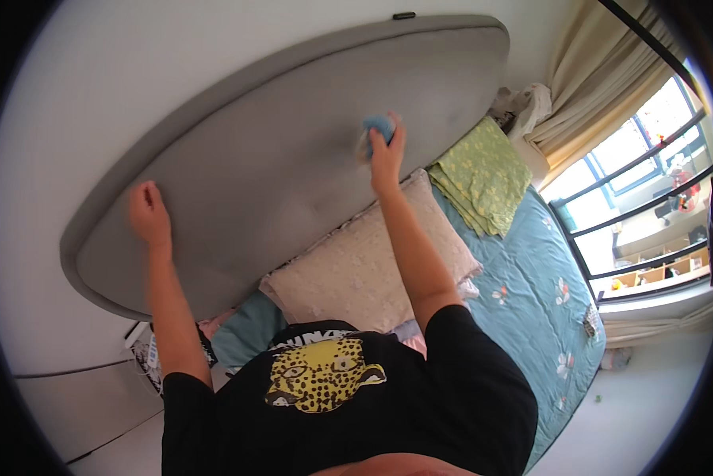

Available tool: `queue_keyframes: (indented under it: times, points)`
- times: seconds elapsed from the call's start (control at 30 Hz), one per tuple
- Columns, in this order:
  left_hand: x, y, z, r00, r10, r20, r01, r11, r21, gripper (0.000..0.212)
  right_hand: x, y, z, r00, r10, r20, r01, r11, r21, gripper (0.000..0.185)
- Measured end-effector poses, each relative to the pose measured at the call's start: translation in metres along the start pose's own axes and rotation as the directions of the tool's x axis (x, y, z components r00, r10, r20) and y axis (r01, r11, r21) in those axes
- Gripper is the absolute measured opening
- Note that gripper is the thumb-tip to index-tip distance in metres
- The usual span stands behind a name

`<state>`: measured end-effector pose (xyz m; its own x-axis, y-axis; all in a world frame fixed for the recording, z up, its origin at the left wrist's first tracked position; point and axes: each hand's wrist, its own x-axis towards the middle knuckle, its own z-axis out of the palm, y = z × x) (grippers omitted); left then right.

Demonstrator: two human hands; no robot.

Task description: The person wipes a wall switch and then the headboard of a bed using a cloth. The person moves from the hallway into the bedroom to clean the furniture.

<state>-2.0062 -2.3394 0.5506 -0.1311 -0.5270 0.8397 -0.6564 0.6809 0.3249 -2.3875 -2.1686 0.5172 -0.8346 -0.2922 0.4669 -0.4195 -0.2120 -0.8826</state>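
A large grey padded headboard (pixel 243 178) spans the view against the wall. My right hand (pixel 388 154) grips a blue cloth (pixel 378 126) with a paler part at its left, in front of the headboard's right half; blur hides whether it touches the surface. Over the headboard's left end is my left hand (pixel 150 211), its fingers curled in and nothing visible in them. Below my right hand lies a pale patterned pillow (pixel 344 268), partly covered by my right forearm.
A folded green floral cloth (pixel 487 172) lies on the blue floral bedsheet (pixel 511 279). Beige curtains (pixel 594 77) hang by a barred window at the right. A small black object (pixel 404 16) rests at the headboard's top edge. A cable and white device are at lower left.
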Motion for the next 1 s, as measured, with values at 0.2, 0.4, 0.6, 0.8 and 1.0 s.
queue_keyframes:
  times: [0.2, 0.4, 0.6, 0.8, 1.0]
  points:
    - [0.0, 0.001, 0.026, 0.991, 0.13, -0.037, -0.127, 0.989, 0.081, 0.007, 0.01, 0.017, 0.077, 0.991, -0.084, -0.103, 0.01, 0.821, -0.571, 0.035]
    - [0.001, -0.003, 0.025, 0.987, 0.144, -0.073, -0.136, 0.985, 0.103, 0.007, -0.121, -0.038, 0.143, 0.972, -0.127, 0.197, 0.204, 0.872, -0.446, 0.035]
    - [-0.002, -0.015, 0.023, 0.986, 0.148, -0.081, -0.142, 0.987, 0.076, 0.007, -0.088, -0.072, 0.133, 0.589, 0.334, 0.736, -0.714, 0.642, 0.28, 0.034]
    - [0.005, -0.004, 0.024, 0.987, 0.143, -0.071, -0.141, 0.989, 0.031, 0.009, 0.088, -0.011, 0.108, 0.93, -0.353, 0.104, 0.347, 0.748, -0.565, 0.029]
    - [-0.001, -0.009, 0.022, 0.979, 0.174, -0.107, -0.168, 0.984, 0.064, 0.007, 0.019, -0.015, 0.145, 0.961, -0.142, 0.239, 0.272, 0.656, -0.704, 0.029]
